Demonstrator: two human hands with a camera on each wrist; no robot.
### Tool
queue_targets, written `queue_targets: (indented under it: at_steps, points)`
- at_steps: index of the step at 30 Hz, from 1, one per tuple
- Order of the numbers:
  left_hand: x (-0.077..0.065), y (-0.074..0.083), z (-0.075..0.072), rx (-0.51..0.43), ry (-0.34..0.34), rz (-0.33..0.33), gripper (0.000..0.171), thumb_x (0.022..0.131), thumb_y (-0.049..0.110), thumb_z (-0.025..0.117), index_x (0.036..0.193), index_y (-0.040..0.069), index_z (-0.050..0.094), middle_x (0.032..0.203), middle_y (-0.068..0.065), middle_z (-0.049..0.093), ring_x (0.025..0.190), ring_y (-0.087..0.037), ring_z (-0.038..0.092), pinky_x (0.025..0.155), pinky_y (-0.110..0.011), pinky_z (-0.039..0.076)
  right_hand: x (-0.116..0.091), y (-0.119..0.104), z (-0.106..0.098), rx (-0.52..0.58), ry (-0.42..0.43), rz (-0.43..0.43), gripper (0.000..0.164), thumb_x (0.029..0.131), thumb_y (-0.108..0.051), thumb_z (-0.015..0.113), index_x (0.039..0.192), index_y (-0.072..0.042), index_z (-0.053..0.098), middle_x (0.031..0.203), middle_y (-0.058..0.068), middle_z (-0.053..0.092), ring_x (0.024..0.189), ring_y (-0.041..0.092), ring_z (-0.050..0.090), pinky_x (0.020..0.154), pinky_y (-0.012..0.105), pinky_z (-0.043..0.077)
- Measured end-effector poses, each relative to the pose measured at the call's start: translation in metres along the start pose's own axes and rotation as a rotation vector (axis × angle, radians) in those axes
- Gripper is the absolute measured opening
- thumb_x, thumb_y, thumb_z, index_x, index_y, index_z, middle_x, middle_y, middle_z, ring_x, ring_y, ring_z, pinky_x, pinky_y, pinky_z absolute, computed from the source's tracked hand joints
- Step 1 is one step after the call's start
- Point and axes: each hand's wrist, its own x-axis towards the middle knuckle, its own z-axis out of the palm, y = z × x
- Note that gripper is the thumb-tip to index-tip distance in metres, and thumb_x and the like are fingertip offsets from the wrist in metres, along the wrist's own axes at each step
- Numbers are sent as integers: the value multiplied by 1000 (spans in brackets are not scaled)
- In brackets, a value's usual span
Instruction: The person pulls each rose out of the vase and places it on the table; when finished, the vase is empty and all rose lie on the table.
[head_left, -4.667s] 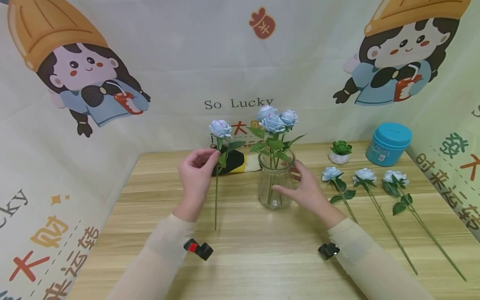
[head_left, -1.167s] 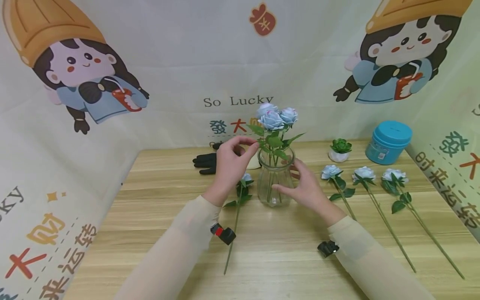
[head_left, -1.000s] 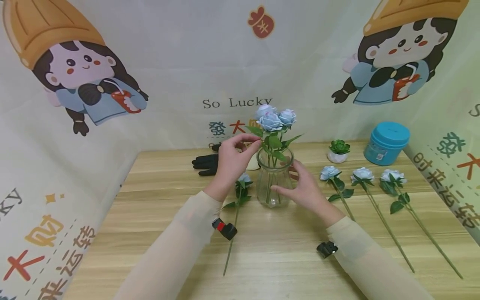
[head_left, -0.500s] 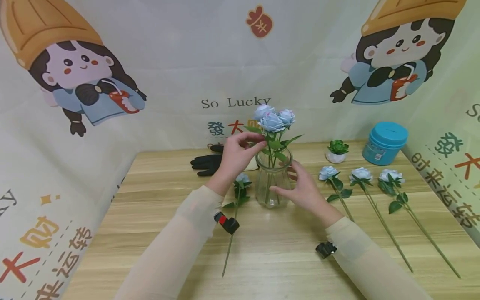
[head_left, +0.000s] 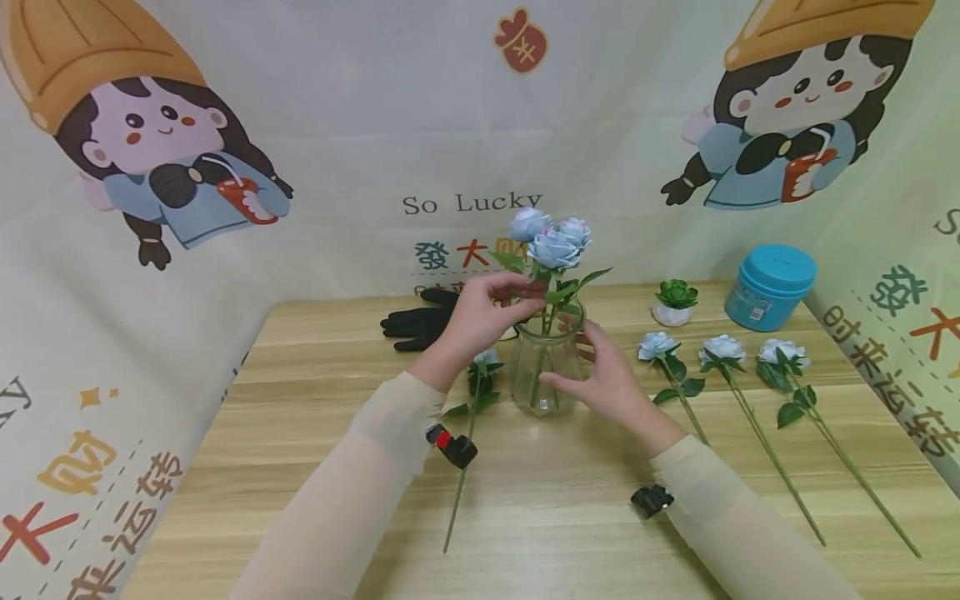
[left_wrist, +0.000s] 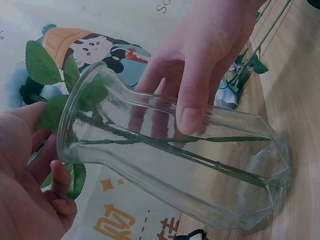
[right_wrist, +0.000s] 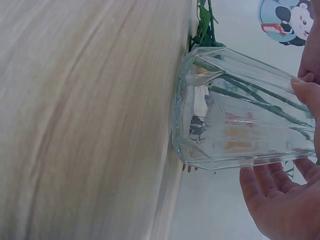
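**Three pale-blue artificial roses (head_left: 553,250) in a clear faceted glass vase (head_left: 529,367)**

The vase stands upright toward the far edge of the pale wood-grain worktop (head_left: 322,400). The right hand (head_left: 611,379) grips its side; the left hand (head_left: 482,315) pinches stems above the rim. Glass likely slippery, fragile: brace the body. Stems likely light, bendable.

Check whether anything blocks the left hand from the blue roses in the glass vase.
Nothing visible does: the left hand reaches the leaves of the blue roses at the top of the glass vase.
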Motion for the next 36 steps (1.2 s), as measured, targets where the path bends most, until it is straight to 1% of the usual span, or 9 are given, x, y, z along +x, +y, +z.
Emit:
queue_targets:
  at_steps: [4,11,14,21,26,28,31,33,36]
  points:
    - [0,-1,0,-1,30,40,20,93,20,79,110,9,78,111,-7,78,83,-10,54,73,-24,43,1,-1,-1,5,-5,1,88,81,-20,90,154,-7,42,155,16,49,136,39,53,113,54,48]
    - [-3,-5,0,-3,55,103,15,92,19,79,103,9,78,103,-6,79,76,-11,50,70,-27,41,0,-3,-1,8,-9,10,89,81,-19,90,154,-7,41,156,18,48,138,39,52,113,54,48]
    - [-5,-6,0,-10,66,102,14,92,19,80,102,9,78,102,-5,77,75,-10,49,70,-28,42,0,-3,-1,9,-5,9,89,81,-18,90,154,-8,42,156,18,48,137,39,52,113,53,48]
    - [-9,-3,-2,-47,88,95,14,92,20,80,100,9,78,104,-3,76,78,-10,51,69,-24,42,0,-5,-1,15,-14,23,87,81,-19,90,153,-7,43,154,18,49,138,39,52,113,53,48]
    - [-12,7,-8,-92,127,107,14,92,20,79,101,10,77,100,2,75,82,-8,59,71,-23,46,0,-5,-1,8,-14,29,88,81,-19,90,153,-8,42,153,17,50,138,38,51,114,53,48]
    - [-13,12,-12,-113,152,128,14,92,20,80,101,9,77,96,5,73,77,-10,58,66,-24,44,0,-4,-1,10,-13,25,88,80,-19,90,153,-7,42,152,18,50,138,39,52,114,53,47]
    - [-15,21,-19,-149,199,166,14,92,18,79,100,8,76,89,9,70,69,-11,51,58,-24,39,0,-4,0,11,-11,22,88,80,-19,91,152,-6,43,150,18,52,137,38,52,114,53,47]
    - [-15,28,-24,-187,232,208,16,92,17,79,101,5,75,87,10,70,67,-10,50,57,-23,39,1,-3,0,12,-11,22,87,80,-18,91,152,-6,43,150,17,52,137,39,52,114,53,47]
    - [-17,40,-33,-265,274,249,4,92,11,78,95,12,75,88,13,72,73,-7,57,62,-20,46,0,-3,0,9,-12,28,87,80,-19,91,152,-7,43,150,17,52,137,38,52,114,53,47]
